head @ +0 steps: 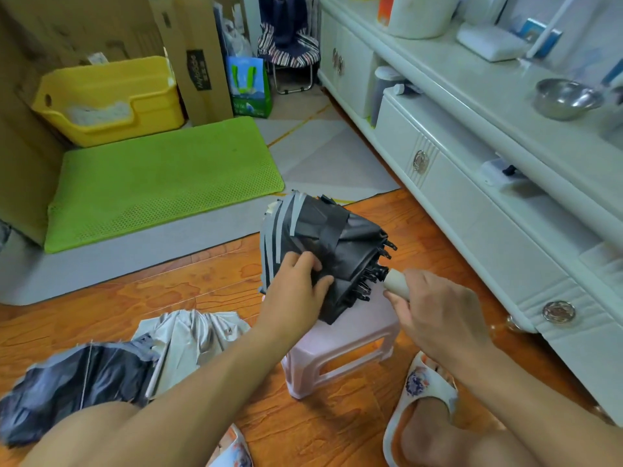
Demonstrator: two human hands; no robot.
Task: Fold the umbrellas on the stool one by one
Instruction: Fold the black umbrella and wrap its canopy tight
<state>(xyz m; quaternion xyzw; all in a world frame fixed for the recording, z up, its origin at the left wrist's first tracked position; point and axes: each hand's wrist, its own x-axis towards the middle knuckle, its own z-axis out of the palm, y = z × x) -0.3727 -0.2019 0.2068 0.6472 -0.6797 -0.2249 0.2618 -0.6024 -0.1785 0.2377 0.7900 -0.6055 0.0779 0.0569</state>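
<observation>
Nearest: bare knees and two patterned white slippers (pixel 423 385) on the orange-brown wooden floor (pixel 101 298). To the left, on the floor, a crumpled silver-and-dark-grey umbrella canopy (pixel 111 362), loose and unrolled; not on the stool.

Next out: pale pink plastic step stool (pixel 340 345), standing upright between the feet. Resting over its top, the collapsed black umbrella with grey edge stripes (pixel 320 237), canopy slack and bunched, not yet wrapped.

Right hand (pixel 438 308): fingers curled round the beige cylindrical handle (pixel 397 284), gripping it at the near-right end of the umbrella. Left hand (pixel 296 291): laid on the canopy, thumb and fingertips pinching a fold of black fabric near the rib tips.

Governing relation: long axis runs from the handle at near-right, up and away to the striped canopy end at far-left. Right hand anchors the handle end; left hand sits just beside it on the cloth, nearer the shaft middle. Judged step: gathering pleats round the shaft; likely needs the right hand to steady or turn the handle while the left smooths the folds toward the far end. Risk: slack cloth snagging on the exposed rib tips.

Farther: grey floor mat (pixel 168 244), green perforated mat (pixel 161 176), yellow plastic bin (pixel 111 96), brown cardboard boxes (pixel 192 45). Right side: white cabinet (pixel 472 197) carrying a steel bowl (pixel 566 97).
</observation>
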